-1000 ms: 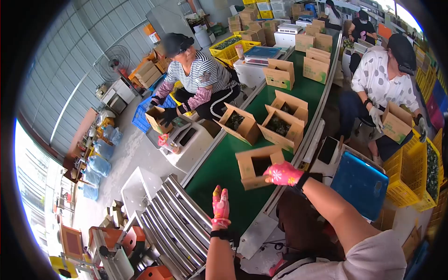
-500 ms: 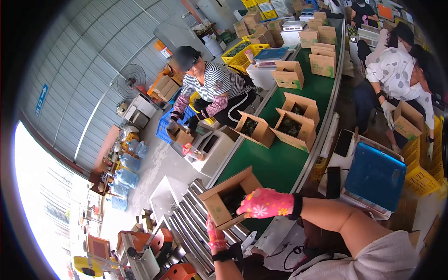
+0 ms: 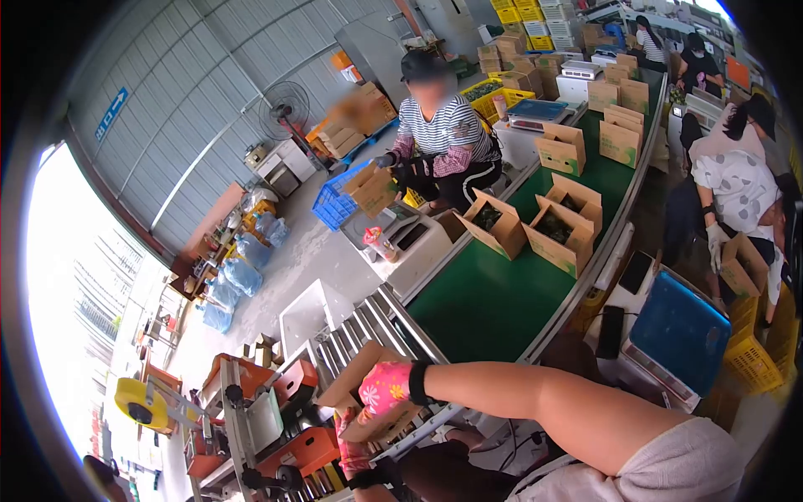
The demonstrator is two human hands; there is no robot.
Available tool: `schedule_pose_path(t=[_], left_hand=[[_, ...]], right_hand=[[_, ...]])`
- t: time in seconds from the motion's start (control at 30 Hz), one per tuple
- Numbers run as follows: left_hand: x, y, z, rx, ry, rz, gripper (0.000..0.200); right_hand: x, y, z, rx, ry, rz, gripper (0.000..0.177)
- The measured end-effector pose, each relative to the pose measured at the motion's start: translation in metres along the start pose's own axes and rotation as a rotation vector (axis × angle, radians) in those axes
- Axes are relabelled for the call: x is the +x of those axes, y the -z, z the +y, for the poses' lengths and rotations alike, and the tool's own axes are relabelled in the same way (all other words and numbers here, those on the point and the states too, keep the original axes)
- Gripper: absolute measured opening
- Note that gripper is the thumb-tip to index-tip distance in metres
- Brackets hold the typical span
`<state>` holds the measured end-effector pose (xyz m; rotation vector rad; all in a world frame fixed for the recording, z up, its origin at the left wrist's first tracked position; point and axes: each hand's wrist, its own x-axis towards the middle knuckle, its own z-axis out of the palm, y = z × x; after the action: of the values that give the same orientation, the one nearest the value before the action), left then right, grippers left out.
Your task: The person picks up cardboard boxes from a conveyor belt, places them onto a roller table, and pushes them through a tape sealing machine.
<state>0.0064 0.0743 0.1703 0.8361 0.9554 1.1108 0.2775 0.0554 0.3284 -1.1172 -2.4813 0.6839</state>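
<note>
In pink flowered gloves, both my hands are at a brown cardboard box [image 3: 391, 425] low in the head view, over the metal rollers [image 3: 368, 330]. My right hand [image 3: 385, 390] is closed on its upper edge and flap, covering much of the opening. Against the near left side of the box is my left hand [image 3: 351, 443], its fingers gripping that edge. What lies inside the box is hidden. Just left of my hands stands a machine with orange parts and a yellow tape roll [image 3: 140, 403].
On the green conveyor belt [image 3: 481, 318] stand several open boxes [image 3: 499, 224], some with dark green contents. Across the belt a seated person [image 3: 443, 134] holds a box beside a scale. At right are a blue-topped scale [image 3: 677, 335], a yellow crate [image 3: 757, 347] and another person [image 3: 740, 188].
My hands have moved the box left and down along the rollers, away from the belt and closer to the machine. The person opposite has raised and turned their box. The view has shifted.
</note>
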Motion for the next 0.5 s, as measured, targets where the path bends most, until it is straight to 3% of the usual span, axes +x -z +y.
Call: schedule_pose_path(t=[0.1,0.13,0.2,0.23,0.27,0.33,0.37,0.43,0.47,0.5], left_hand=[[-0.01,-0.021,0.006,-0.184,-0.021,-0.006,0.034],[-0.006,-0.012,0.007,-0.187,-0.035,-0.006,0.034],[0.004,0.0,-0.005,-0.241,0.0,0.12,0.032],[-0.012,-0.032,0.015,-0.236,-0.018,0.117,0.025],[-0.011,-0.034,0.022,-0.049,-0.075,0.108,0.029],[0.012,-0.026,0.012,-0.149,-0.284,0.32,0.033],[0.012,-0.026,0.004,-0.155,-0.275,0.329,0.033],[0.001,-0.063,0.019,0.078,-0.594,0.518,0.037],[-0.005,-0.067,0.022,0.077,-0.585,0.538,0.037],[-0.012,-0.068,0.023,0.203,-0.584,0.527,0.035]], right_hand=[[0.029,-0.014,0.023,0.105,-0.074,-0.159,0.053],[0.026,-0.02,0.026,0.089,0.0,-0.032,0.051],[0.018,-0.032,0.022,-0.131,-0.044,0.174,0.045],[0.026,-0.053,0.031,-0.238,-0.023,0.384,0.035],[0.036,-0.067,0.028,-0.703,-0.141,0.471,0.027],[0.031,-0.058,0.028,-0.698,0.159,0.882,0.037],[0.026,-0.054,0.024,-0.719,0.099,0.878,0.04],[0.019,-0.05,0.018,-0.646,0.037,0.771,0.044],[0.019,-0.053,0.02,-0.633,0.054,0.749,0.039],[0.016,-0.056,0.02,-0.556,0.031,0.597,0.036]])
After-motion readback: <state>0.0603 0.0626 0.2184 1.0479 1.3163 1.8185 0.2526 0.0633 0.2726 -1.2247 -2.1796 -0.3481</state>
